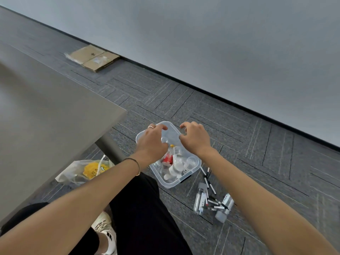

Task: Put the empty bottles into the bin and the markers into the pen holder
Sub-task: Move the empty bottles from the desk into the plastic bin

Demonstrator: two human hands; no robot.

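A clear plastic bin (191,172) stands on the carpet in front of me, holding several empty bottles, one with a red label (167,159). My left hand (152,140) hovers over the bin's far half with curled fingers, and the round end of a clear bottle (163,139) shows beside its palm. My right hand (195,138) is over the bin's far right rim, its fingers loosely curled with nothing visible in them. Several black-and-white markers (207,181) lie scattered on the floor to the right of the bin. Two clear bottles (199,198) with grey parts lie among them.
A grey table (55,116) fills the left side, its leg beside the bin. A plastic bag (73,172) with something yellow inside lies under the table's corner. Flattened cardboard (93,57) sits by the wall. My black-trousered legs and a shoe (106,230) are below.
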